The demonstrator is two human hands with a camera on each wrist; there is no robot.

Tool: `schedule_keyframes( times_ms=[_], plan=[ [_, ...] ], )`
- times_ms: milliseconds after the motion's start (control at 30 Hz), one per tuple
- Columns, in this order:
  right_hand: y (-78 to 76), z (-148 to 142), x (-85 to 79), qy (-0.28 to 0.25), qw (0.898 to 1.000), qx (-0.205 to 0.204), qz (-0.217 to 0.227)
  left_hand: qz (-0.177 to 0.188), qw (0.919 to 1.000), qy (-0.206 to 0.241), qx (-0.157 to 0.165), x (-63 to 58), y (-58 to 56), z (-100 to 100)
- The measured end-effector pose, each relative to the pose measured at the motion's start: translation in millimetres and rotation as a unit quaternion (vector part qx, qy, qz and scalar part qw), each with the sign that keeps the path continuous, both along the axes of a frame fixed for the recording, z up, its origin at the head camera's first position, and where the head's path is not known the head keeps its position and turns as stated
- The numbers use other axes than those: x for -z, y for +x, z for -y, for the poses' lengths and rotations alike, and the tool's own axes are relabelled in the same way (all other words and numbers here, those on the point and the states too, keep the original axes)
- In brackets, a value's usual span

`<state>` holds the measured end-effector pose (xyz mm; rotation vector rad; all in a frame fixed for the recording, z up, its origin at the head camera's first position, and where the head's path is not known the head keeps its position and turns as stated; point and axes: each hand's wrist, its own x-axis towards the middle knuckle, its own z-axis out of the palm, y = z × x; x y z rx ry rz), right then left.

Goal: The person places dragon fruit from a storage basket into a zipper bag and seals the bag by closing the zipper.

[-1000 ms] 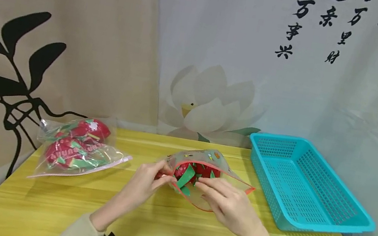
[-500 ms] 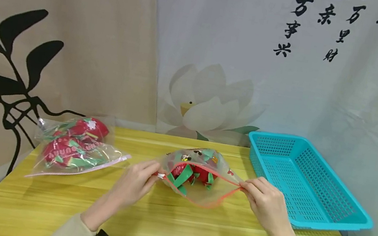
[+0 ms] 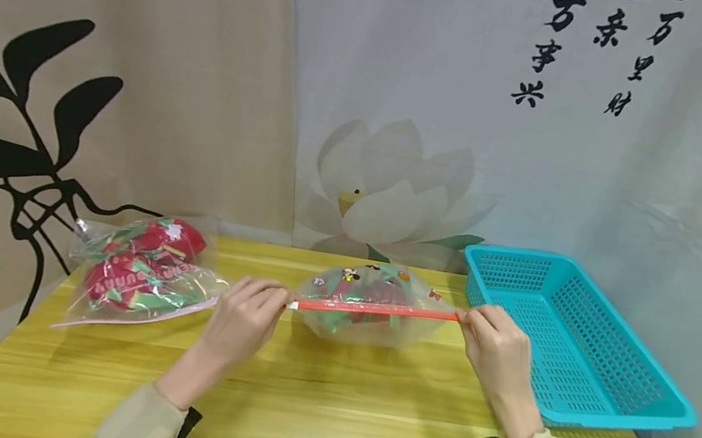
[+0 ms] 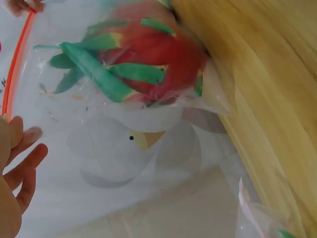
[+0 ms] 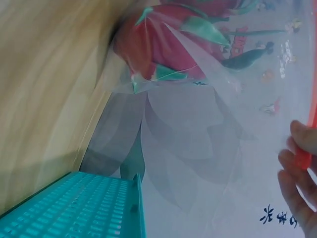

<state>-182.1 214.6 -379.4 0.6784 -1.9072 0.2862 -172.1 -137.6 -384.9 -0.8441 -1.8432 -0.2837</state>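
A clear zip bag (image 3: 401,335) with small cartoon prints stands at the middle of the table, its red zip strip (image 3: 377,309) stretched straight across. Red dragon fruit (image 4: 183,64) with green scales show through the plastic. My left hand (image 3: 244,316) pinches the strip's left end, beside a small white slider (image 3: 293,305). At the other end, my right hand (image 3: 496,354) pinches the strip's corner between thumb and fingers; the right wrist view shows the red tip between the fingers (image 5: 292,166). The two edges of the mouth lie together in one line.
Left of the bag lies another clear bag (image 3: 168,296) with a pink-white strip, holding more dragon fruit. A blue perforated basket (image 3: 576,384) stands at the right edge of the wooden table (image 3: 323,418). Behind hangs a printed curtain (image 3: 406,64).
The right hand left the bag's mouth, took the strip's right corner and pulled it outward. The gaping mouth has come together into a straight line, covering the fruit. The left hand shifted slightly left.
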Motion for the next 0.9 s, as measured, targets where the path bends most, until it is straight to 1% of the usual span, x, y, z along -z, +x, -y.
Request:
schedule_keyframes(
  times_ms=[67,167,267,333,400,467,567,633,733,900],
  plan=[
    [-7.8,3,-1.9,-0.011,1.000,0.016,0.003,-0.008,0.9999,0.014,0.002,-1.4,-4.6,-2],
    [-15.6,10,-4.8,-0.026,0.998,0.055,0.017,-0.024,0.9992,0.031,0.008,-3.5,-10.7,-6],
    [-15.3,25,-7.4,-0.042,0.994,0.097,0.034,-0.043,0.9984,0.036,0.007,-6.5,-14.7,-11],
    [-11.0,43,-8.5,-0.043,0.993,0.108,0.034,-0.057,0.9979,0.032,0.002,-8.2,-15.7,-15],
    [-3.3,66,-9.9,-0.027,0.995,0.096,0.025,-0.068,0.9973,0.028,-0.002,-9.7,-16.0,-19],
    [6.3,90,-10.2,0.000,0.997,0.070,0.014,-0.072,0.9971,0.023,-0.005,-10.1,-15.4,-22],
    [19.0,122,-11.8,0.031,0.999,0.012,-0.003,-0.068,0.9974,0.021,-0.011,-10.7,-14.5,-26],
    [22.5,136,-12.6,0.044,0.999,-0.018,-0.023,-0.067,0.9975,0.016,-0.019,-10.9,-13.8,-27],
    [19.1,151,-12.4,0.058,0.995,-0.055,-0.067,-0.075,0.9968,0.011,-0.024,-11.0,-13.4,-29],
    [4.6,159,-6.7,0.072,0.982,-0.071,-0.157,-0.106,0.9939,0.018,-0.023,-9.5,-14.2,-29]
  ],
)
